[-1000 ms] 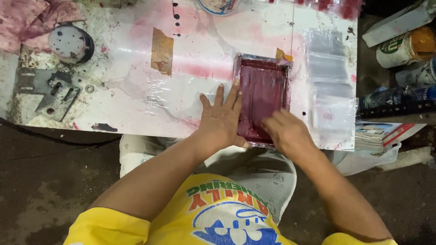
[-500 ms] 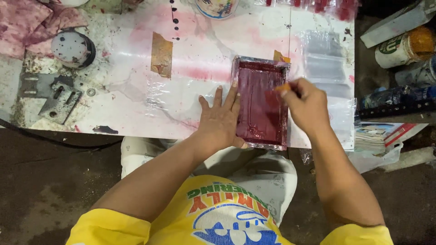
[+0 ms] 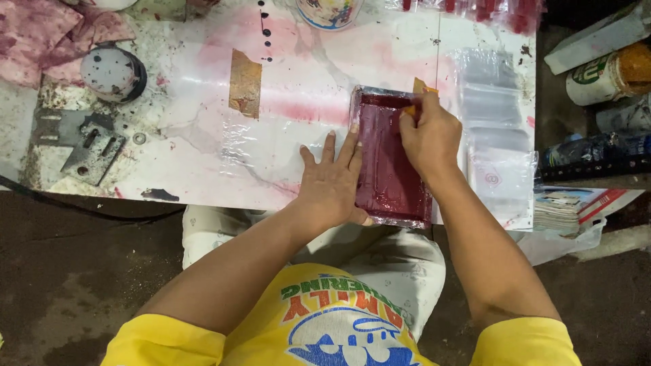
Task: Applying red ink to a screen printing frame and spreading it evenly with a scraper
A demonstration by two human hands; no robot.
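A dark red rectangular packet in clear plastic (image 3: 388, 169) lies on the stained white table (image 3: 203, 129), near its front edge. My left hand (image 3: 331, 181) rests flat with fingers spread against the packet's left edge. My right hand (image 3: 428, 135) is closed around a small yellow-orange tool (image 3: 411, 108) and presses it on the packet's upper part. Only the tip of the tool shows between my fingers.
A stack of clear plastic bags (image 3: 495, 135) lies right of the packet. A brown tape patch (image 3: 245, 85), a round spattered lid (image 3: 112, 71) and a grey metal bracket (image 3: 81, 142) sit to the left. A cup (image 3: 329, 10) stands at the back; cans (image 3: 610, 74) and papers (image 3: 569, 207) are off the right edge.
My right hand has slid from the packet's lower right corner up along it to the top. My left hand has stayed against the left edge.
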